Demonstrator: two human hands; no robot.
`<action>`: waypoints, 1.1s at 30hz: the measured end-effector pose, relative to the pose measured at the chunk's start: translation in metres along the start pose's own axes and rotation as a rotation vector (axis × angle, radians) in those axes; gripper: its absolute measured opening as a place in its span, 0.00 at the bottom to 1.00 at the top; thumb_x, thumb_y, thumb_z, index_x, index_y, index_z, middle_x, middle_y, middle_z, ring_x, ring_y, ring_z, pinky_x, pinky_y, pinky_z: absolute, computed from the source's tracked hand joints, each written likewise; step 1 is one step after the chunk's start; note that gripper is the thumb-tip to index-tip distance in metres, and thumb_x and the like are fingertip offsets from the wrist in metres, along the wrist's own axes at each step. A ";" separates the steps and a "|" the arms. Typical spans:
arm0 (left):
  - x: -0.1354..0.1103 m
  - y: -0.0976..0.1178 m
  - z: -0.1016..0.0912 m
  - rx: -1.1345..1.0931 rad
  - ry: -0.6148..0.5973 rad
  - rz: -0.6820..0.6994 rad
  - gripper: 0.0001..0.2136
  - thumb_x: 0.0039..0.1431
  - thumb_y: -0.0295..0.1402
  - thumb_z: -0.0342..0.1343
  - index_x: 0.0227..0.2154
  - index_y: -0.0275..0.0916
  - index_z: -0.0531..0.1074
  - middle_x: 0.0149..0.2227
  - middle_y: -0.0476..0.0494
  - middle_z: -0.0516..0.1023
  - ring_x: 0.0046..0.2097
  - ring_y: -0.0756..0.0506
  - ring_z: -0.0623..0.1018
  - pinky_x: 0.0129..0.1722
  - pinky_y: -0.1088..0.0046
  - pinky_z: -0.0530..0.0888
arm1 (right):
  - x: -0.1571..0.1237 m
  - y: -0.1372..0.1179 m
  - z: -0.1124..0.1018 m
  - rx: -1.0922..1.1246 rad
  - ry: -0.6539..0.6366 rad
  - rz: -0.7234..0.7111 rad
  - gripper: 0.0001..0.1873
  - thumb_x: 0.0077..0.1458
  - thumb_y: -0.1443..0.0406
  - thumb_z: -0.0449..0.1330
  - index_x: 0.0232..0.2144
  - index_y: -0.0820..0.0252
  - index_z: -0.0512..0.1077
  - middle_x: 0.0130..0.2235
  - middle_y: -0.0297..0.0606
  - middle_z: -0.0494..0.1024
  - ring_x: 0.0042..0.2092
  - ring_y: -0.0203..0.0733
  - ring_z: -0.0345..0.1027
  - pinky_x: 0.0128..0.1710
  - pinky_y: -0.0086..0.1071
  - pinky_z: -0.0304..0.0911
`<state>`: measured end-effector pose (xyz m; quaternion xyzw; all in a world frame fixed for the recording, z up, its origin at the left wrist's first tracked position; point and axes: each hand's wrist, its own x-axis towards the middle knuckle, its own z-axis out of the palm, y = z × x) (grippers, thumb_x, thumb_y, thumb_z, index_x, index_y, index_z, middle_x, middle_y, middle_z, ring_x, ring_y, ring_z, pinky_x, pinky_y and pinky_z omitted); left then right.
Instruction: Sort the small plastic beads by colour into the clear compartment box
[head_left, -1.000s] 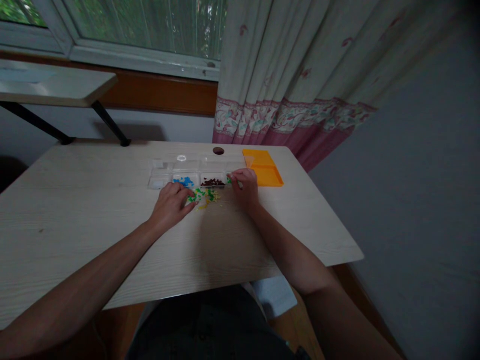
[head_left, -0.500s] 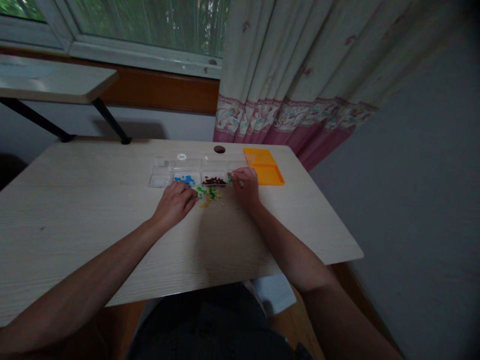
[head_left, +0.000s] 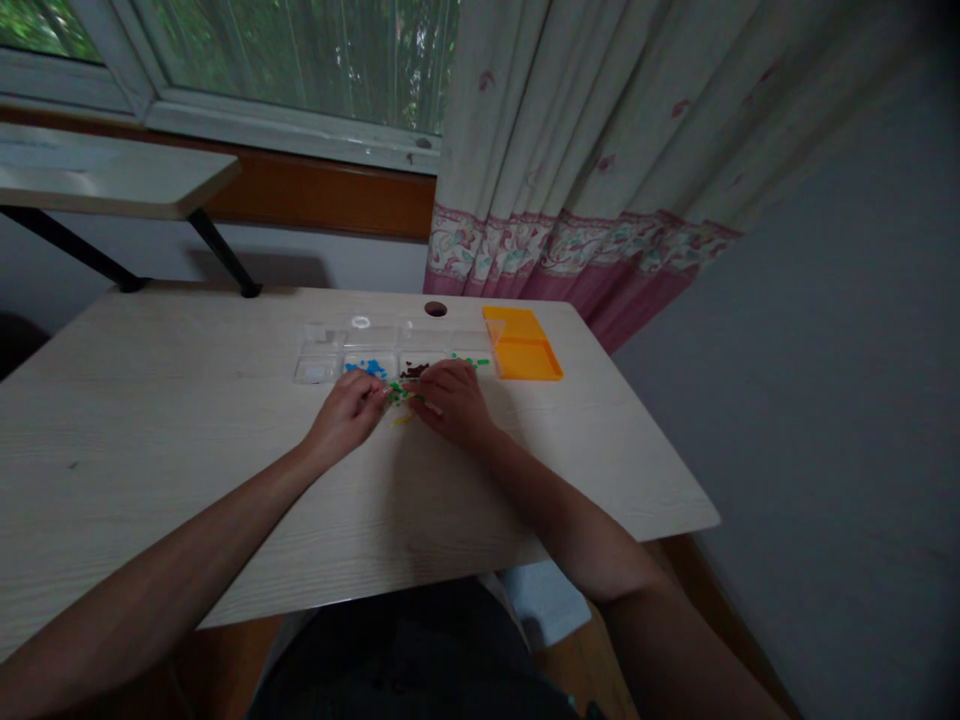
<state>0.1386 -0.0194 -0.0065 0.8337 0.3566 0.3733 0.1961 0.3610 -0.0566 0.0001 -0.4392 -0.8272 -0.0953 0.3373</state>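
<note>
Small green pieces (head_left: 397, 393) and yellow pieces (head_left: 403, 421) lie in a loose pile on the desk, partly covered by my hands. My left hand (head_left: 351, 408) is closed at the pile's left side, thumb and fingers pinched at some green pieces. Over the pile's right side reaches my right hand (head_left: 452, 402), its thumb and fingers somewhat apart. Just behind is a clear compartment box (head_left: 318, 372). Its front compartments hold blue pieces (head_left: 366, 369), dark brown pieces (head_left: 413, 370) and a few green pieces (head_left: 471, 361); my right hand partly hides the brown ones.
An orange tray (head_left: 529, 360) stands at the right end of the box. Behind the box is a round hole (head_left: 436, 309) in the desk (head_left: 225, 430). A raised shelf (head_left: 112, 170) on black legs is at the back left, and a curtain (head_left: 570, 150) hangs behind the desk.
My right hand has moved left from the green compartment to the pile. The green pieces in that compartment are now uncovered. My left hand stays by the pile; the view has tilted slightly.
</note>
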 end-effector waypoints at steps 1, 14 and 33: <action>0.000 0.001 0.000 -0.026 0.008 -0.013 0.12 0.68 0.39 0.48 0.30 0.40 0.69 0.31 0.44 0.70 0.37 0.45 0.71 0.38 0.67 0.69 | 0.001 -0.006 0.001 -0.007 -0.011 -0.008 0.12 0.63 0.57 0.59 0.46 0.47 0.77 0.42 0.36 0.80 0.50 0.44 0.67 0.56 0.42 0.55; -0.005 0.005 0.009 -0.112 0.009 -0.010 0.17 0.70 0.44 0.45 0.28 0.40 0.65 0.31 0.45 0.68 0.36 0.46 0.69 0.37 0.67 0.69 | -0.003 -0.018 0.009 -0.003 -0.014 -0.018 0.08 0.64 0.61 0.59 0.41 0.46 0.79 0.38 0.33 0.80 0.48 0.42 0.67 0.56 0.42 0.55; -0.004 -0.011 -0.015 -0.016 0.082 -0.067 0.13 0.69 0.40 0.48 0.30 0.41 0.69 0.30 0.46 0.68 0.36 0.46 0.69 0.37 0.67 0.67 | -0.015 0.067 -0.015 -0.081 0.263 0.481 0.16 0.64 0.55 0.57 0.34 0.56 0.80 0.34 0.39 0.82 0.41 0.46 0.69 0.46 0.43 0.59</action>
